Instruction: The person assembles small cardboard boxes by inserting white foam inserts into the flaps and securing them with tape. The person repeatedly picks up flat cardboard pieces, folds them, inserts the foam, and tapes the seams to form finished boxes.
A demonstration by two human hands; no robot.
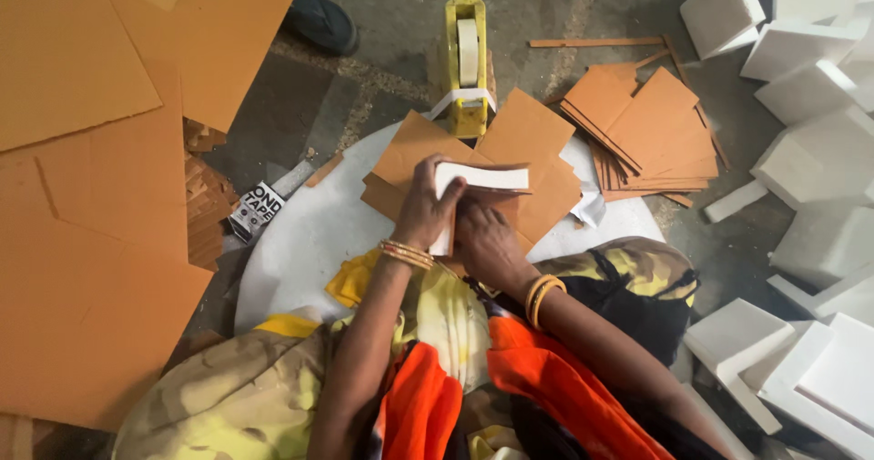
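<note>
My left hand grips a white foam block that is partly wrapped in brown cardboard. My right hand presses against the lower side of the same block, fingers bent on the cardboard. The block sits above several loose brown cardboard sheets lying on a round white board. Both wrists carry gold bangles. A yellow tape dispenser with a white roll stands just beyond the sheets.
A stack of brown cardboard pieces lies at the right. White foam blocks pile along the right edge. Large cardboard sheets cover the left. A boxed tape roll lies by the board. Another person's dark shoe shows at the top.
</note>
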